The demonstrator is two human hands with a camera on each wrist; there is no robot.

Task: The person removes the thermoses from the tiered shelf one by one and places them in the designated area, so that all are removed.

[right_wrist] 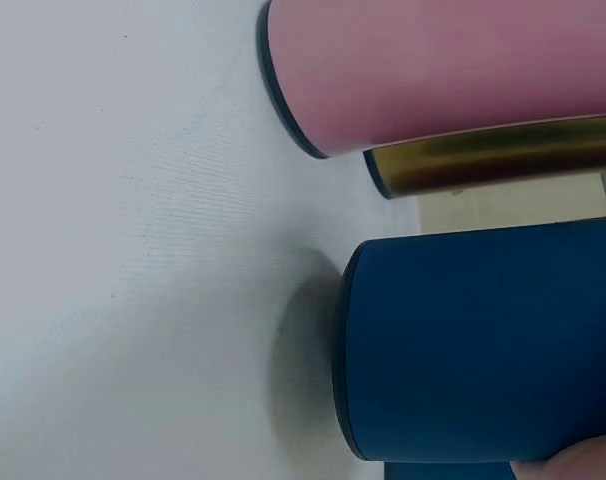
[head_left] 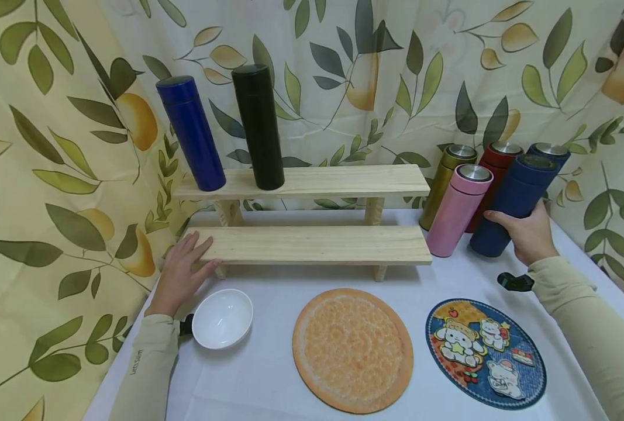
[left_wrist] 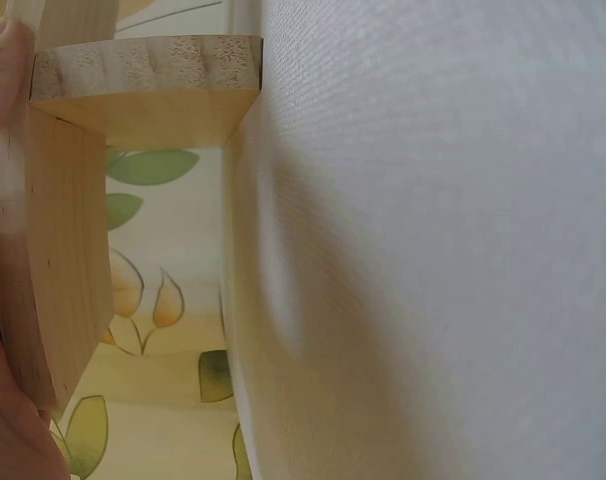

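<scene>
My right hand [head_left: 535, 234] grips a dark blue thermos bottle [head_left: 512, 207] low on its side. In the right wrist view, a shadow lies by the base of this blue bottle [right_wrist: 473, 345]; whether it touches the cloth I cannot tell. Beside it stand a pink bottle [head_left: 459, 213], a gold bottle [head_left: 445, 187], a red bottle [head_left: 496, 169] and another blue bottle [head_left: 552, 151], partly hidden. My left hand [head_left: 182, 272] rests on the left end of the lower board of a wooden two-step shelf [head_left: 317, 244], fingers laid over the top, thumb at the front edge.
On the upper board [head_left: 343, 181] stand a royal blue bottle [head_left: 193, 137] and a black bottle [head_left: 259, 131]. In front lie a white bowl [head_left: 222, 318], a round biscuit-patterned mat [head_left: 352, 351] and a cartoon mat [head_left: 485, 354]. A leaf-patterned curtain [head_left: 322, 76] hangs behind.
</scene>
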